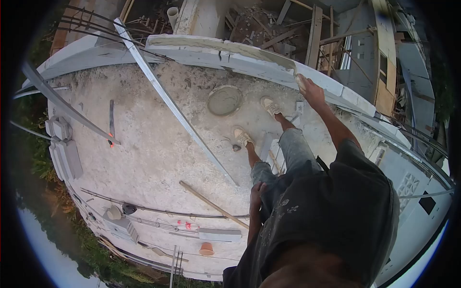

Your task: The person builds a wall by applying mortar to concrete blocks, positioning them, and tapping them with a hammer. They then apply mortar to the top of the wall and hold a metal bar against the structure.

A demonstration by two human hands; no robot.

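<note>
My right hand (312, 93) reaches out to the top of a curved white block wall (259, 70). Its fingers are closed around a small pale thing that I cannot make out, right at the end of a strip of wet grey mortar (249, 54) along the wall top. My left hand (258, 191) hangs low beside my thigh, its fingers loosely bent against the denim shorts, with nothing seen in it. On the floor before my feet sits a round pan of grey mortar (224, 100).
A long metal bar (168, 98) slants from the wall across the concrete floor. Nearby lie a wooden pole (211, 204), steel rods (158, 210), stacked grey blocks (66, 152) and an orange bucket (206, 248). Beyond the wall drops a lower area with planks (314, 36) and rubble.
</note>
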